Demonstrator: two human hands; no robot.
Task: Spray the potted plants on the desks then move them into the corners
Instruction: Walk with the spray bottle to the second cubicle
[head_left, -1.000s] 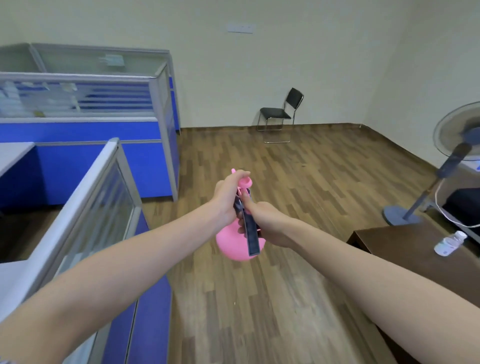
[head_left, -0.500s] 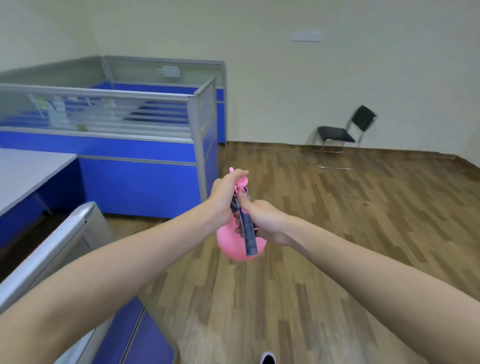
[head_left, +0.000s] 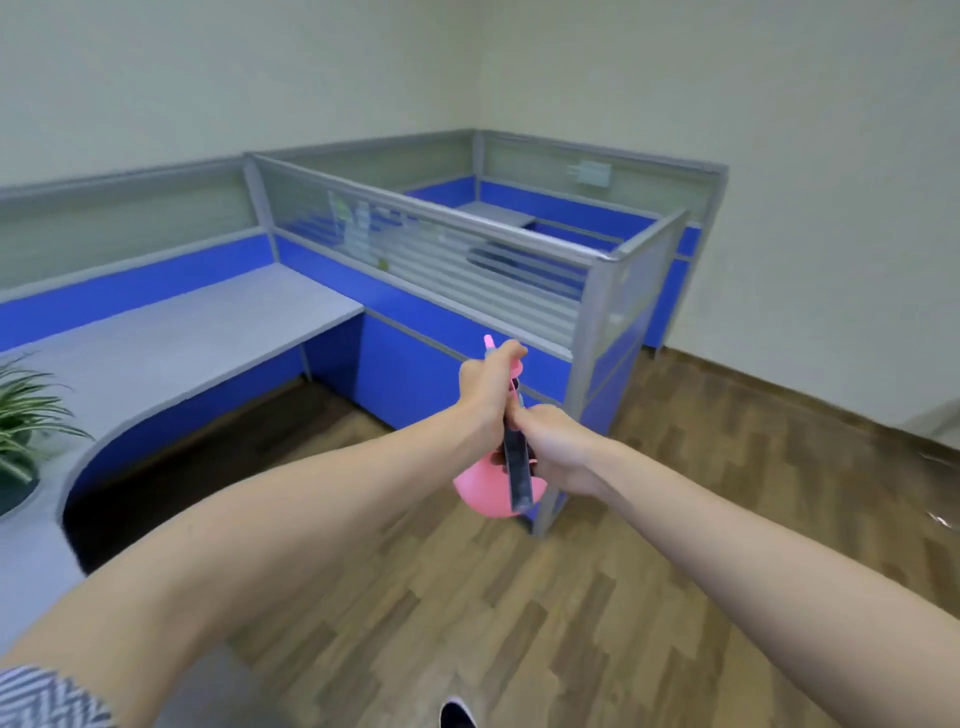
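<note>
A pink spray bottle (head_left: 480, 491) hangs in front of me at mid-frame, above the wooden floor. My left hand (head_left: 485, 392) is wrapped around its neck and sprayer head. My right hand (head_left: 556, 447) grips the same bottle from the right, together with a dark flat phone-like object (head_left: 518, 470) pressed against it. A potted plant (head_left: 23, 431) with long striped green leaves stands in a dark pot on the grey desk (head_left: 171, 338) at the far left edge, only partly in view and well away from both hands.
Blue cubicle partitions with frosted glass tops (head_left: 457, 244) wall the desk and a second cubicle behind. A partition end post (head_left: 587, 384) stands just beyond my hands. Wooden floor (head_left: 675, 519) spreads right toward the cream walls. A shoe tip (head_left: 457, 716) shows at the bottom.
The view has swung left: the black chair, fan and brown table have gone out of frame, and the grey desk with the plant has come in. Both hands keep the same hold on the bottle.
</note>
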